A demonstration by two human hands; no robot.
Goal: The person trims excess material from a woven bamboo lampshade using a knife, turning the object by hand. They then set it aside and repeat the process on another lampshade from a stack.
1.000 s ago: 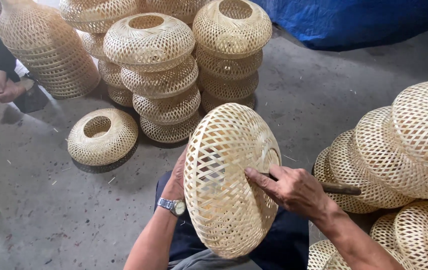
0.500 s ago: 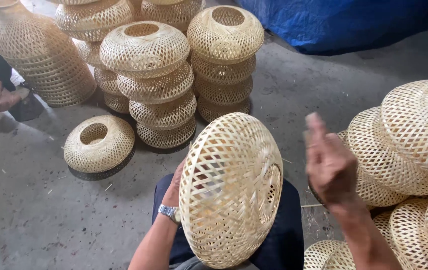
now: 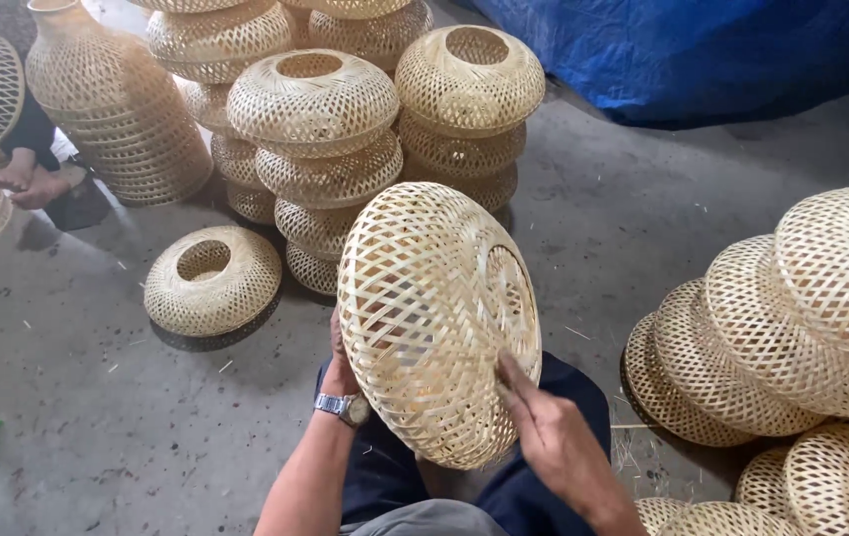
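The woven bamboo shade [image 3: 424, 318] stood tilted on edge over the person's lap, its round opening turned to the right. The left hand [image 3: 342, 365] propped it from behind on the left side; its fingers were hidden by the weave, so their spread could not be told. The right hand [image 3: 556, 437] lay against the near right rim, fingers [image 3: 512, 375] pressed together on the lattice. A single shade [image 3: 211, 280] lay on the concrete floor [image 3: 67, 397] to the left, stacked shades [image 3: 317, 149] stood beyond, and leaning shades [image 3: 792, 318] crowded the right.
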